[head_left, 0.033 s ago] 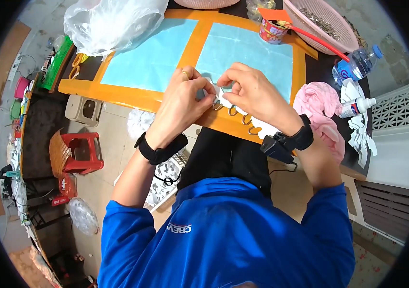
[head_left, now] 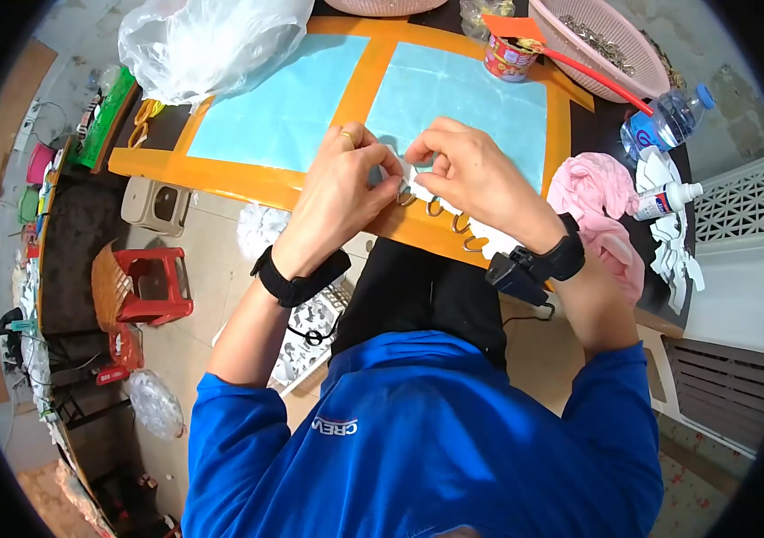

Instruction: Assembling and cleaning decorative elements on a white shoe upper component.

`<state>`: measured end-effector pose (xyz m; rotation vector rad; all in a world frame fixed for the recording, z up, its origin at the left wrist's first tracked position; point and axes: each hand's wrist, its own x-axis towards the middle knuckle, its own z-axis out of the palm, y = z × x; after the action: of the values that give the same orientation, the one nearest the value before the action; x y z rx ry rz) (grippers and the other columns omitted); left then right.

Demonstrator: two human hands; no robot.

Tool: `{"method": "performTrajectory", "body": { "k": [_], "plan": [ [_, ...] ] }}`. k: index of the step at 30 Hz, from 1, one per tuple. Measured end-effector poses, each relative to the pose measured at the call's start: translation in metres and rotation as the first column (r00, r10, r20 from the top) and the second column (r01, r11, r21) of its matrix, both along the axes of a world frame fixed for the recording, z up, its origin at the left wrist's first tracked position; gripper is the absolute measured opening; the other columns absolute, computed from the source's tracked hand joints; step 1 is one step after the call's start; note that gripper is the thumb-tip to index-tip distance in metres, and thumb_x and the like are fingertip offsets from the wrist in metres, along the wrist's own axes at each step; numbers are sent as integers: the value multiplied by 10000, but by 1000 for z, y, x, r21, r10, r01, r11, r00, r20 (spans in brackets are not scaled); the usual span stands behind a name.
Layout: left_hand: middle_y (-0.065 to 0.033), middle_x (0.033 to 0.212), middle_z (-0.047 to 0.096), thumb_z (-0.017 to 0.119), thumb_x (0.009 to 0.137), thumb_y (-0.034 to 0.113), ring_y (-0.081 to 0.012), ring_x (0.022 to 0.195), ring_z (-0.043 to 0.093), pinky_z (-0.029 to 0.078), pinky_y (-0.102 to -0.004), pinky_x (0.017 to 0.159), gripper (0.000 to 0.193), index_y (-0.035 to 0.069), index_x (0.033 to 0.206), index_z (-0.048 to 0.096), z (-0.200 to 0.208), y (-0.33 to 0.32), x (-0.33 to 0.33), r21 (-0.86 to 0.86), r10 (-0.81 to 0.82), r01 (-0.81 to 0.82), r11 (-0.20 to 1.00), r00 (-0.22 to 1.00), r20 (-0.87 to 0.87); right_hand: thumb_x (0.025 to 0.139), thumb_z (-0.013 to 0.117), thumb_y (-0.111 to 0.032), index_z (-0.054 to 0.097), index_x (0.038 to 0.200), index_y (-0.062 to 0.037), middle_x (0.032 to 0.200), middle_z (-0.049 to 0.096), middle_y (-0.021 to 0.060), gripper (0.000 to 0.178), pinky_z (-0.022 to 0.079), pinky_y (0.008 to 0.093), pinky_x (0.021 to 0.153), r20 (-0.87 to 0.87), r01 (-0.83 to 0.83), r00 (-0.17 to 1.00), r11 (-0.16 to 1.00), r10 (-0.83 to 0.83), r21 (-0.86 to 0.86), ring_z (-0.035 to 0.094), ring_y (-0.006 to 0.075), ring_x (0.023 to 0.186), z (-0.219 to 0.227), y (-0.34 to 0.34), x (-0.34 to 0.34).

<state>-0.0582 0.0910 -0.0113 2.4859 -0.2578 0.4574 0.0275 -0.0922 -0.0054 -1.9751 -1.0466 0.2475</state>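
White piece: small, flat and smooth, at the desk's near edge between the hands (head_left: 410, 182).
Metal hooks (head_left: 435, 214): curved and shiny, in a row by the right hand.
Left hand (head_left: 343, 190): fingers pinched together on the white piece.
Right hand (head_left: 480, 175): fingers curled, slightly apart at it; grip cannot be told.
Desk (head_left: 238, 179): orange borders, pale-blue panels (head_left: 279, 108).
Around: crumpled translucent bag (head_left: 211, 49), soft pink cloth (head_left: 592, 184).
Since the earlier frame: no visible change.
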Motion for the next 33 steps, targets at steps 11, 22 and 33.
{"method": "performTrajectory", "body": {
  "k": [11, 22, 33],
  "plan": [
    [-116, 872, 569, 649, 831, 45, -275, 794, 583, 479, -356, 692, 107, 10, 891, 568, -16, 4, -3, -90, -100, 98, 991, 995, -19, 876, 596, -26, 672, 939, 53, 876, 589, 133, 126, 527, 287, 575, -239, -61, 969, 998, 63, 13, 676, 199, 602, -5, 0, 3],
    [-110, 914, 578, 676, 781, -10, -309, 871, 587, 488, -373, 743, 184, 23, 917, 555, -26, 4, -7, 9, -115, 115, 993, 981, 157, 834, 652, -37, 685, 871, 20, 860, 581, 141, 75, 511, 335, 597, -127, -56, 991, 998, 51, -33, 659, 221, 609, -2, 5, -4],
    [-126, 881, 569, 663, 799, 95, -296, 815, 584, 477, -376, 687, 159, 8, 891, 567, -21, 10, -4, -100, -141, 141, 985, 990, 7, 837, 649, -12, 515, 925, 5, 832, 557, 71, 161, 506, 259, 534, -115, -92, 990, 995, 87, -36, 629, 124, 610, -4, 7, 3]
  ]
}}
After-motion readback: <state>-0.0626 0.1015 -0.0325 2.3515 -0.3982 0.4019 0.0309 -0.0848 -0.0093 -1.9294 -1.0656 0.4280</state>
